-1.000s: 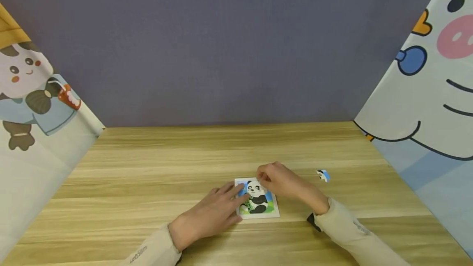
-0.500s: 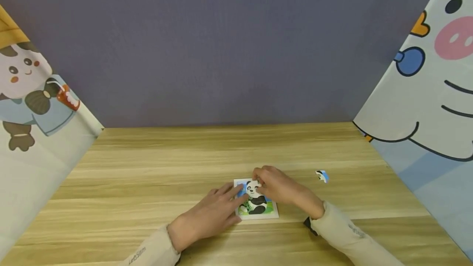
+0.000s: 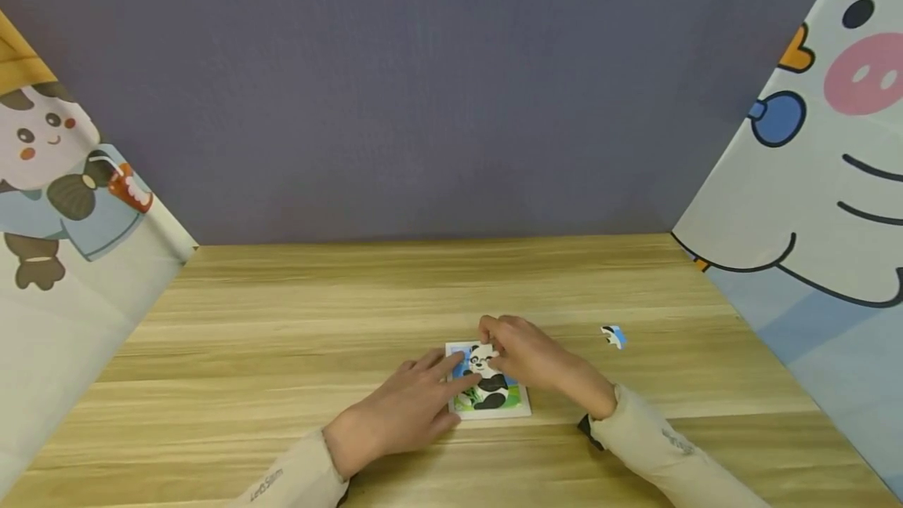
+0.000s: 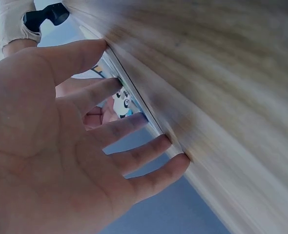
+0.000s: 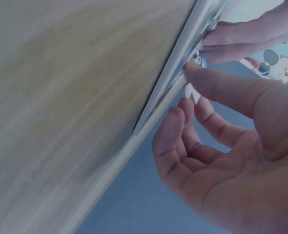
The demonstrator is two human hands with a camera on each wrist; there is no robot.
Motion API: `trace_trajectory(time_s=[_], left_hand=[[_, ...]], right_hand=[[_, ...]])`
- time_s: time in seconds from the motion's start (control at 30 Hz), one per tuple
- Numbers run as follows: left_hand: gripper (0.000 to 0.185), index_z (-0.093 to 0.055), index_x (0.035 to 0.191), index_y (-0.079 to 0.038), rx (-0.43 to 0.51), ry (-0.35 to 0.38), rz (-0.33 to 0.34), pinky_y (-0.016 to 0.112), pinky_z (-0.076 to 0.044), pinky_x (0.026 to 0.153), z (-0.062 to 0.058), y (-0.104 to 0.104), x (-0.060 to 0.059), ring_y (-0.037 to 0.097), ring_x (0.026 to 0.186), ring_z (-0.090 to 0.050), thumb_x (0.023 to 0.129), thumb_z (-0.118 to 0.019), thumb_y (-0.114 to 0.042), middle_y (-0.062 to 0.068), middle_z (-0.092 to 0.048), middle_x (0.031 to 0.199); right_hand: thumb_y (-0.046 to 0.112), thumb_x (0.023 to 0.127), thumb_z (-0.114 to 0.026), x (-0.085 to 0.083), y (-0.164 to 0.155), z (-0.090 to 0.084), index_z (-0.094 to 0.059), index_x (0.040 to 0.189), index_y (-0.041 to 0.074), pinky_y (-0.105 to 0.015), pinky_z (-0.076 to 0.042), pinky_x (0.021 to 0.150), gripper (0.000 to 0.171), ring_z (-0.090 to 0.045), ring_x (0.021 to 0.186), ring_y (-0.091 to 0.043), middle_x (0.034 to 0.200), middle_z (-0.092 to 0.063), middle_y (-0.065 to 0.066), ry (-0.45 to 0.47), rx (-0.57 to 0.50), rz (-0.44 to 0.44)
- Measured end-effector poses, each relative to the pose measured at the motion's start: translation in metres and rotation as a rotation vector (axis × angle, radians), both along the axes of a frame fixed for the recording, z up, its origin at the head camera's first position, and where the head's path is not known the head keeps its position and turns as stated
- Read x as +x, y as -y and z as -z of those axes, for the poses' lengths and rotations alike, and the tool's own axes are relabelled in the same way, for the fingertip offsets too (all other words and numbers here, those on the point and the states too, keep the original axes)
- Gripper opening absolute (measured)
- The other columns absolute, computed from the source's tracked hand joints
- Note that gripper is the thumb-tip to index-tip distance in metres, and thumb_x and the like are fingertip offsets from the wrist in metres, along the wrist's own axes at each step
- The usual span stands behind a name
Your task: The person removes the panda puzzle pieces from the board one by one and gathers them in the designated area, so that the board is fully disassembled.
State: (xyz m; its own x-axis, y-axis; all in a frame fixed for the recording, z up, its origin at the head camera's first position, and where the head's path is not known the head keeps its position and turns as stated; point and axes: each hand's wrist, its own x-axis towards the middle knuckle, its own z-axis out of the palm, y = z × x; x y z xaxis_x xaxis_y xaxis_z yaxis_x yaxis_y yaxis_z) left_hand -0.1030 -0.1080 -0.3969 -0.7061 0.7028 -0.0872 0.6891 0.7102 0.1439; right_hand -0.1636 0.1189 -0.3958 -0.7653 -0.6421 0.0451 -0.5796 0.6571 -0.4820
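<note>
A small square panda puzzle board [image 3: 518, 408] lies on the wooden table [image 3: 296, 320]. My left hand [image 3: 450, 373] rests flat with straight fingers on the board's left edge; in the left wrist view its fingertips [image 4: 134, 121] touch the board beside the panda picture [image 4: 120, 102]. My right hand [image 3: 490, 343] hovers over the board's top part by the panda's head. Its thumb and fingers pinch a small white puzzle piece [image 5: 191, 92] against the board edge [image 5: 175, 83]. One loose blue-and-white puzzle piece [image 3: 614, 335] lies on the table to the right.
Cartoon-print cloth screens stand at the left [image 3: 70, 202] and right [image 3: 811, 202], with a grey-purple wall [image 3: 437, 100] behind. Bare wood stretches beyond the board and to the left. A black wrist strap [image 3: 584, 423] shows on my right sleeve.
My right hand has slid a little left and down over the panda's head with its piece. The left hand and the loose piece have stayed put.
</note>
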Motion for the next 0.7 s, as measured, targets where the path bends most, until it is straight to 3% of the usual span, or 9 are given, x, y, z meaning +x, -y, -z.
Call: trace_trajectory(time_s=[0.23,0.7], left_hand=[[0.055,-0.042,0.152,-0.031,-0.013,-0.006,0.001,0.058,-0.046,0.100,-0.001,0.001,0.001,0.039,0.141,-0.037,0.100,-0.058,-0.040,0.009,-0.034,0.159],[0.056,-0.041,0.152,-0.033,-0.043,-0.030,0.000,0.056,-0.047,0.099,0.002,0.001,0.001,0.036,0.142,-0.036,0.100,-0.057,-0.043,0.006,-0.034,0.159]], right_hand=[[-0.004,0.092,-0.064,-0.004,-0.004,-0.004,-0.059,0.096,0.010,-0.023,-0.044,0.052,0.015,-0.049,0.057,-0.007,0.072,-0.057,0.002,0.047,-0.070,-0.035],[-0.003,0.095,-0.061,-0.008,-0.010,-0.007,-0.057,0.099,0.007,-0.025,-0.047,0.056,0.011,-0.053,0.063,-0.008,0.079,-0.062,-0.005,0.118,-0.109,-0.071]])
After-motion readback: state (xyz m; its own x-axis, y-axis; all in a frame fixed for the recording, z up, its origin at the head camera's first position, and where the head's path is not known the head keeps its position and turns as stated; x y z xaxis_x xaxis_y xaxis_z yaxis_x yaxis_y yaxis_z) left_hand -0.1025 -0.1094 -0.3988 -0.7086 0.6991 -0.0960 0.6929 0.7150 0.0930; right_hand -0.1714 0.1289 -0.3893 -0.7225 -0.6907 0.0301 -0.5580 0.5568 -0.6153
